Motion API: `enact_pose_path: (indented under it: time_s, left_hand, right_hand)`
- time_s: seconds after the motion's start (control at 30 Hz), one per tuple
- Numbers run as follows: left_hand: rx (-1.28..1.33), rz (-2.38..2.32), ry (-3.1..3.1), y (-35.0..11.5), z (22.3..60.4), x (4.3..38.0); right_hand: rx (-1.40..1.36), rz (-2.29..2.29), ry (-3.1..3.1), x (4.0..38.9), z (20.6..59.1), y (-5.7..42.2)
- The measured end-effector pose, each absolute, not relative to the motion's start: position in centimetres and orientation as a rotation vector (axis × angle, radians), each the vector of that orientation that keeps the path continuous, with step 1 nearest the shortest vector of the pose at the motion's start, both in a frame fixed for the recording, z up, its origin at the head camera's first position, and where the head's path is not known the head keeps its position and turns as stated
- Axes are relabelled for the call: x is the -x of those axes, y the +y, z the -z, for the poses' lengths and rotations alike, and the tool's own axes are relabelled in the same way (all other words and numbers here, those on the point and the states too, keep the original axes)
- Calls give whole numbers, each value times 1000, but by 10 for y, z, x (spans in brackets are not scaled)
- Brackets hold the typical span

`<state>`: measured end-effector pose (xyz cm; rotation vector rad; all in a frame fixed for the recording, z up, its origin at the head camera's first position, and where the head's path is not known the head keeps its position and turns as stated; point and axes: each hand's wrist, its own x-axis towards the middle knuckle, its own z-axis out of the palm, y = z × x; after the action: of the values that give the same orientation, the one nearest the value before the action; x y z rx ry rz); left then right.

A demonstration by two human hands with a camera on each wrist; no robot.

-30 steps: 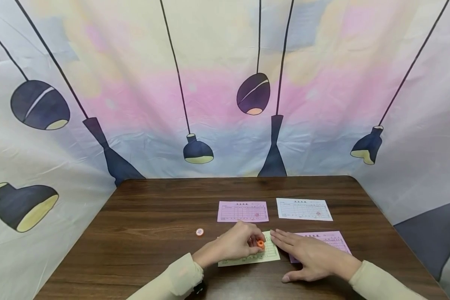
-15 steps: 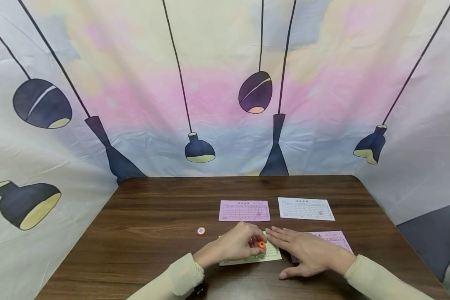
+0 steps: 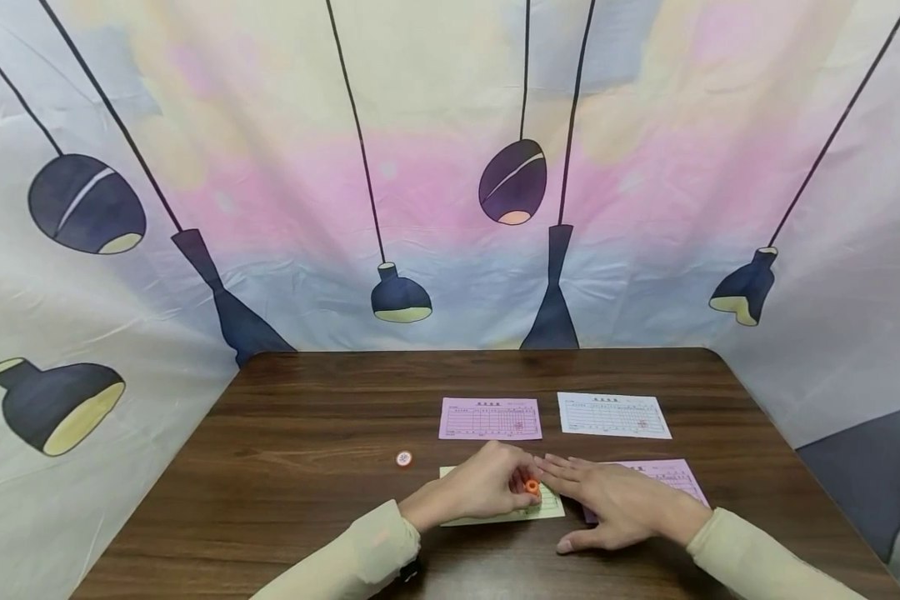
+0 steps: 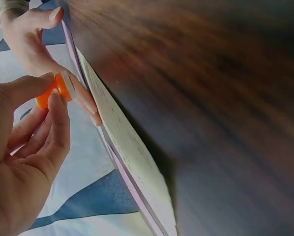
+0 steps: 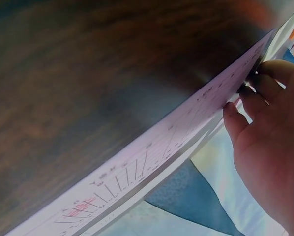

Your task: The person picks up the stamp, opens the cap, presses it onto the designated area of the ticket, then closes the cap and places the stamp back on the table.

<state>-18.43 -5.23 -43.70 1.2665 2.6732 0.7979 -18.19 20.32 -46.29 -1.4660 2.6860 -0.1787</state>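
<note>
Nearest, a pale sleeve (image 3: 360, 550) runs to the left hand (image 3: 487, 479), whose thumb and fingers pinch a round orange stamp (image 4: 62, 89) by its sides. The stamp is over the right part of a yellow-green form (image 3: 551, 503), its pale end turned toward the paper; whether it touches I cannot tell. The right hand (image 3: 615, 500) lies with straight fingers and thumb held out, across the left part of the near pink form (image 3: 675, 479), fingertips at the yellow-green form's edge. The near pink form carries printed columns, a heading and a red mark (image 5: 80, 206), none of it legible. A small round cap (image 3: 403, 459), white-faced with an orange rim, sits on the wooden table (image 3: 292, 483) left of the forms; its print is too small to read. Beyond lie the far pink form (image 3: 490, 418) and a white form (image 3: 613, 415), each with a heading of characters too small to make out, a ruled grid and a red mark at lower right. A curtain (image 3: 450, 192) printed with dark pendant lamps closes the back. Compared with half a second earlier, the left hand and stamp have shifted slightly right, closer to the right hand's fingertips.
</note>
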Motion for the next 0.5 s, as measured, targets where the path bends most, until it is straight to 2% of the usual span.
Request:
enact_pose_path:
  time_s: [0.2,0.5]
  left_hand:
    - [-1186,-776,2683,-44,434,185]
    - [-1214,-681,2723,-36,431,188]
  right_hand:
    - [1470,184,2689,182,464,203]
    - [1427,175,2681,181,464,204]
